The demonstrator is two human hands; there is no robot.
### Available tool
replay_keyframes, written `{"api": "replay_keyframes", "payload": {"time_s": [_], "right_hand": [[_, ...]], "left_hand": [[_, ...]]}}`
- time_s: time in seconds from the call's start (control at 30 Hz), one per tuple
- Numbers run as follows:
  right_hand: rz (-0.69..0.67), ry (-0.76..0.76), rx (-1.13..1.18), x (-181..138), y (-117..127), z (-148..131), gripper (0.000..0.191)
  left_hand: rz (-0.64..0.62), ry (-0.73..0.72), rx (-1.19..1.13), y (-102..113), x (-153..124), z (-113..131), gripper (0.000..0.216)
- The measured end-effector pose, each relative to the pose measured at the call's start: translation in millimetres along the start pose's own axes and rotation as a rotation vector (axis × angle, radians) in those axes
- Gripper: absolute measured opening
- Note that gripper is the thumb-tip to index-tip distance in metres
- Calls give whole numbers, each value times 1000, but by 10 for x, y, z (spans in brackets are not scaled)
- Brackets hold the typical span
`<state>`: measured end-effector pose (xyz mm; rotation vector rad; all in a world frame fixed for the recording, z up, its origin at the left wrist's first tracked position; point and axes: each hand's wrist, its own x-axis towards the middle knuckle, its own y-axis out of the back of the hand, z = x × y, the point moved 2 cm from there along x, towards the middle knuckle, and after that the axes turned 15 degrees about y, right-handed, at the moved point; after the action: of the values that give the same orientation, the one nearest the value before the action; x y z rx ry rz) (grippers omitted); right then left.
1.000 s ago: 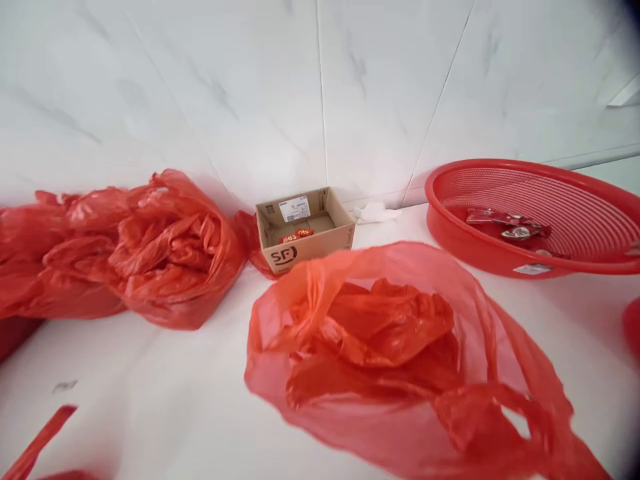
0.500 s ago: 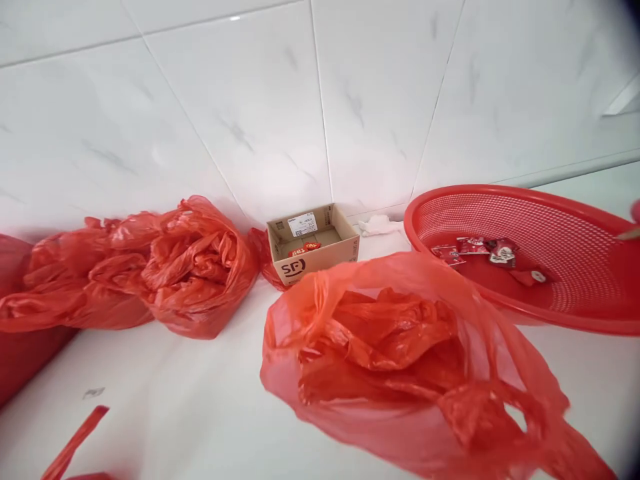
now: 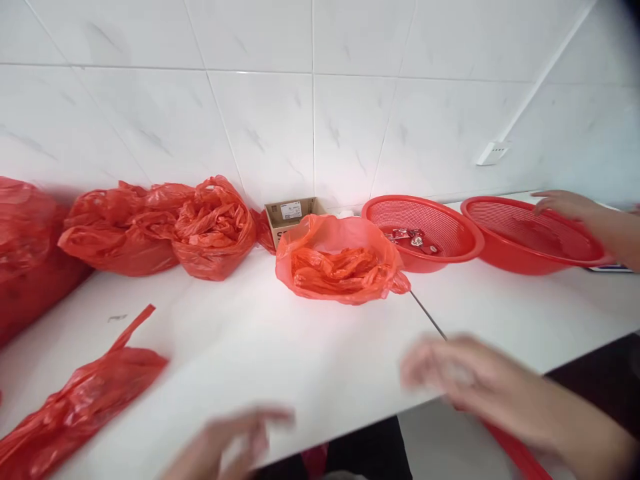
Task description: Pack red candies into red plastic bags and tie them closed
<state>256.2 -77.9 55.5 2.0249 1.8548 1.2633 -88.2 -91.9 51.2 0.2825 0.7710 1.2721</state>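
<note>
My left hand (image 3: 230, 440) is low in the middle, blurred, its index finger stretched out and apart from the thumb, with nothing visible in it. To the right, my right hand (image 3: 450, 370) hangs above the table's front edge; motion smears its curled fingers. Beyond both hands a red plastic bag (image 3: 340, 230) stands on the table, its mouth spread wide, crumpled red plastic inside. At left front lies a flattened red plastic bag (image 3: 95, 387) with a strap sticking up. A red strip (image 3: 515, 453) shows below my right forearm; whether my hand touches it is hidden.
On the white table (image 3: 240, 333), filled red bags (image 3: 215, 233) line the left wall side. Behind the open bag is a cardboard box (image 3: 280, 230). A red mesh basket (image 3: 425, 260) holds several small packets. Another person's hand (image 3: 570, 203) reaches over a second basket (image 3: 530, 260).
My view has pulled back and widened. The open red bag now sits upright on the table, farther from me. Both my hands have come into view, and so has the second basket.
</note>
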Motion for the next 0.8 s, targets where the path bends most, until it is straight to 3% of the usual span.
{"api": "replay_keyframes", "payload": {"time_s": [0.07, 0.1, 0.13, 0.2, 0.27, 0.33, 0.47, 0.53, 0.63, 0.73, 0.8], "right_hand": [[-150, 136, 80, 697, -150, -103, 18], [-153, 169, 59, 1016, -264, -136, 18], [-202, 164, 7, 1280, -409, -151, 18], [-308, 126, -42, 1603, -711, -155, 21], [-341, 134, -32, 1694, -919, -156, 20], [-327, 172, 7, 1674, -974, -182, 26], [-227, 235, 123, 1730, -778, -324, 30], [-160, 222, 303, 1847, -682, -385, 24], [17, 178, 653, 2032, -585, -404, 19], [414, 186, 821, 2151, -395, -339, 15], [724, 179, 893, 2174, -205, -260, 14]], "left_hand": [[225, -70, -84, 140, 292, 283, 48], [435, -135, -167, 214, 464, 440, 52], [545, -203, -177, 248, 645, 598, 65], [633, -350, -27, 231, 977, 882, 87], [694, -417, 98, 171, 1189, 1039, 87], [722, -479, 168, 113, 1242, 1075, 80], [912, -643, 257, 105, 1021, 1005, 66], [993, -667, 252, 116, 913, 996, 69], [1012, -570, 192, 86, 910, 1015, 89], [930, -418, 141, -20, 1045, 989, 107], [800, -332, 133, -132, 1160, 935, 110]]}}
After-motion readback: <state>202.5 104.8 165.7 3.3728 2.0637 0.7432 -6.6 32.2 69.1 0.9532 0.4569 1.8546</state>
